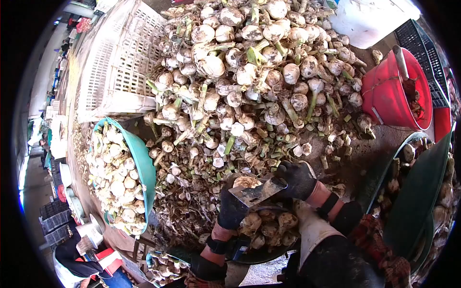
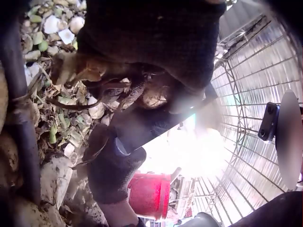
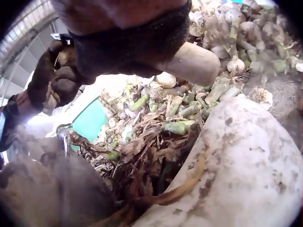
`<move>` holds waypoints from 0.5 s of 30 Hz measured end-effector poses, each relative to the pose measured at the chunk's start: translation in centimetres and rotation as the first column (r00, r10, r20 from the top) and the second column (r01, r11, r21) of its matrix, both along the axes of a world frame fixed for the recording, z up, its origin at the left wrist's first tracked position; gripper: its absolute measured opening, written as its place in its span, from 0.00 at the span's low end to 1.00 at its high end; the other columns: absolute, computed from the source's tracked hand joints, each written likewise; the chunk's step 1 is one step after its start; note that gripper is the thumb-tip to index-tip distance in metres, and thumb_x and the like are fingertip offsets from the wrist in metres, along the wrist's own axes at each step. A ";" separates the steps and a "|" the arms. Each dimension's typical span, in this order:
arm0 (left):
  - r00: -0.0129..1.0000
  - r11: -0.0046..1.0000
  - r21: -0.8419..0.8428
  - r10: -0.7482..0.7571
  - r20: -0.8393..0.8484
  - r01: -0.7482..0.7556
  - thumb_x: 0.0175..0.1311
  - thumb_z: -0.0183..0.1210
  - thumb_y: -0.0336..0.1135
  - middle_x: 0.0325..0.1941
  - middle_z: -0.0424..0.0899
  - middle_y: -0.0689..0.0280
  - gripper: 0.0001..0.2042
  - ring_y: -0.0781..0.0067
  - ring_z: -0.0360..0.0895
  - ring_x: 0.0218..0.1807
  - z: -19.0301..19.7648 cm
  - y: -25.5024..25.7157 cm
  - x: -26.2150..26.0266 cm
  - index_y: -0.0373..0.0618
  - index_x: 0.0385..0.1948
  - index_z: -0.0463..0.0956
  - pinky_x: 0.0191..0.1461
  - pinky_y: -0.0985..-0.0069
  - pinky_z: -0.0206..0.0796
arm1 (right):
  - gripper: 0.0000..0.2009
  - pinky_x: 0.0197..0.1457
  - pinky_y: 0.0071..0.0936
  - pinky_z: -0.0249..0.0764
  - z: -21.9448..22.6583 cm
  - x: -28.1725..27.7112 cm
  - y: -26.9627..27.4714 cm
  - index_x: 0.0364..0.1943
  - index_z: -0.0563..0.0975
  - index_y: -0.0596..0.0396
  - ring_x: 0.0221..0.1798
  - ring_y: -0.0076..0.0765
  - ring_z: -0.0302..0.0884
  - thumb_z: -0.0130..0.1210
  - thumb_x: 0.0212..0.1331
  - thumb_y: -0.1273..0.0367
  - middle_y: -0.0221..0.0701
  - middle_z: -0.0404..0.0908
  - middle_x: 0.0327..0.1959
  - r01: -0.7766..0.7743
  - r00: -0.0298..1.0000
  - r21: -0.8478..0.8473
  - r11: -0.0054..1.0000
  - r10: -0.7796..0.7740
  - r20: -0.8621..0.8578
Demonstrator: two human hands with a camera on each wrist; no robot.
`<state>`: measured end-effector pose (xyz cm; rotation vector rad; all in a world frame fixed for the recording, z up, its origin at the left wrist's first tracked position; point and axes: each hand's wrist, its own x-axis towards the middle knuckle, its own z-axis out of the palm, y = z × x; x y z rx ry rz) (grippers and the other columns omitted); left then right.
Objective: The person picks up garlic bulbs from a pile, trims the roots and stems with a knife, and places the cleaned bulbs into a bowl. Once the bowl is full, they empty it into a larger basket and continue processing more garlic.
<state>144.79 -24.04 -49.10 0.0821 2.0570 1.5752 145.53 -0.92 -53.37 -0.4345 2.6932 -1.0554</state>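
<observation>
My left hand (image 1: 231, 206), in a dark glove, holds a garlic bulb (image 1: 247, 182) above a container of bulbs (image 1: 269, 225). A broad metal blade (image 1: 258, 192) lies across the front of that bulb. My gloved right hand (image 1: 296, 180) grips the tool, and its pale handle (image 3: 196, 65) sticks out of the fist in the right wrist view. In the left wrist view the left glove (image 2: 151, 40) is close over the bulb (image 2: 154, 96), with the blade (image 2: 147, 125) beside it and the right hand (image 2: 113, 165) behind. Exactly where the blade meets the bulb is unclear.
Beyond the hands rises a big heap of garlic (image 1: 245, 74) with stalks. A teal tub (image 1: 146, 165) of trimmed bulbs and a white crate (image 1: 129, 62) are on the left. To the right are a red bucket (image 1: 391, 96) and a green container (image 1: 415, 192). Another person (image 1: 69, 259) is lower left.
</observation>
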 end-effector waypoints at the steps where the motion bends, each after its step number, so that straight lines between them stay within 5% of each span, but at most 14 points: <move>1: 0.999 0.999 0.009 0.037 0.032 -0.038 0.48 0.66 0.26 0.48 0.77 0.58 0.29 0.68 0.77 0.47 -0.1 -0.1 0.2 0.37 0.54 0.63 0.53 0.71 0.70 | 0.29 0.34 0.38 0.71 0.0 0.0 0.1 0.36 0.76 0.50 0.35 0.46 0.76 0.67 0.30 0.46 0.36 0.74 0.35 -0.025 0.999 0.017 1.000 0.025 0.024; 4: 0.989 0.994 0.023 0.108 0.099 -0.111 0.48 0.66 0.28 0.46 0.78 0.59 0.29 0.69 0.77 0.48 0.5 -0.4 1.1 0.38 0.54 0.64 0.54 0.70 0.69 | 0.23 0.31 0.40 0.71 0.3 -0.2 0.0 0.32 0.76 0.51 0.31 0.47 0.76 0.65 0.36 0.50 0.38 0.76 0.30 0.002 0.991 -0.041 0.999 -0.007 -0.130; 5: 0.966 0.958 0.169 0.205 0.160 -0.232 0.46 0.68 0.30 0.46 0.78 0.60 0.29 0.70 0.76 0.47 1.9 -0.3 1.3 0.38 0.52 0.66 0.54 0.70 0.69 | 0.23 0.31 0.40 0.71 -1.4 -0.3 1.1 0.32 0.76 0.51 0.31 0.47 0.76 0.65 0.36 0.50 0.38 0.76 0.30 0.002 0.991 -0.041 0.999 -0.007 -0.133; 6: 0.930 0.889 0.302 0.282 0.234 -0.345 0.44 0.70 0.32 0.46 0.78 0.60 0.29 0.70 0.76 0.47 3.7 -0.2 1.3 0.39 0.50 0.68 0.55 0.69 0.68 | 0.18 0.30 0.41 0.71 -4.7 -0.4 3.2 0.28 0.76 0.52 0.28 0.49 0.76 0.63 0.39 0.54 0.39 0.76 0.26 0.180 0.984 0.064 0.982 -0.179 -0.018; 7: 0.991 0.952 0.285 0.082 0.106 -0.109 0.42 0.72 0.38 0.47 0.78 0.61 0.29 0.71 0.76 0.47 7.0 0.1 0.2 0.40 0.48 0.71 0.54 0.70 0.68 | 0.14 0.28 0.42 0.71 -6.5 0.4 3.7 0.25 0.75 0.53 0.26 0.51 0.75 0.61 0.42 0.58 0.41 0.75 0.22 0.336 0.929 0.179 0.924 -0.357 0.096; 9: 0.992 0.963 0.245 0.096 0.082 -0.114 0.44 0.71 0.38 0.45 0.78 0.63 0.28 0.71 0.76 0.46 7.1 -1.5 -0.7 0.41 0.47 0.70 0.52 0.71 0.68 | 0.09 0.26 0.44 0.71 -3.4 0.4 3.7 0.21 0.73 0.55 0.23 0.55 0.74 0.58 0.45 0.65 0.43 0.74 0.17 0.443 0.894 0.182 0.878 -0.447 -0.019; 10: 0.993 0.965 0.251 0.094 -0.068 -0.074 0.46 0.70 0.38 0.42 0.79 0.64 0.25 0.71 0.76 0.46 5.9 -1.8 -2.3 0.40 0.46 0.70 0.50 0.71 0.69 | 0.10 0.31 0.45 0.73 -1.4 0.2 3.3 0.27 0.76 0.55 0.27 0.54 0.77 0.57 0.45 0.64 0.44 0.77 0.21 0.456 0.882 0.113 0.882 -0.465 0.069; 12: 0.950 0.965 0.087 0.260 -0.174 -0.248 0.49 0.67 0.34 0.44 0.77 0.62 0.23 0.70 0.75 0.47 5.0 -2.7 -3.5 0.40 0.47 0.69 0.49 0.73 0.71 | 0.08 0.29 0.44 0.72 0.6 -0.3 1.2 0.27 0.76 0.56 0.26 0.54 0.76 0.56 0.48 0.65 0.44 0.76 0.20 0.513 0.858 -0.100 0.852 -0.506 0.088; 13: 0.910 0.922 0.074 0.387 -0.147 -0.380 0.52 0.66 0.32 0.45 0.77 0.62 0.23 0.69 0.75 0.48 5.1 -2.5 -3.6 0.40 0.49 0.68 0.50 0.72 0.72 | 0.08 0.29 0.43 0.72 1.4 -0.5 0.3 0.27 0.76 0.56 0.26 0.54 0.76 0.56 0.48 0.66 0.44 0.76 0.20 0.513 0.858 -0.164 0.843 -0.497 0.126; 15: 0.735 0.620 0.420 0.645 0.209 -0.663 0.55 0.60 0.25 0.48 0.74 0.61 0.22 0.66 0.75 0.49 4.4 -1.6 -3.2 0.40 0.53 0.65 0.54 0.67 0.73 | 0.08 0.28 0.42 0.72 3.9 -0.6 -1.3 0.28 0.76 0.56 0.26 0.54 0.76 0.56 0.48 0.67 0.44 0.76 0.20 0.472 0.878 -0.183 0.862 -0.444 0.178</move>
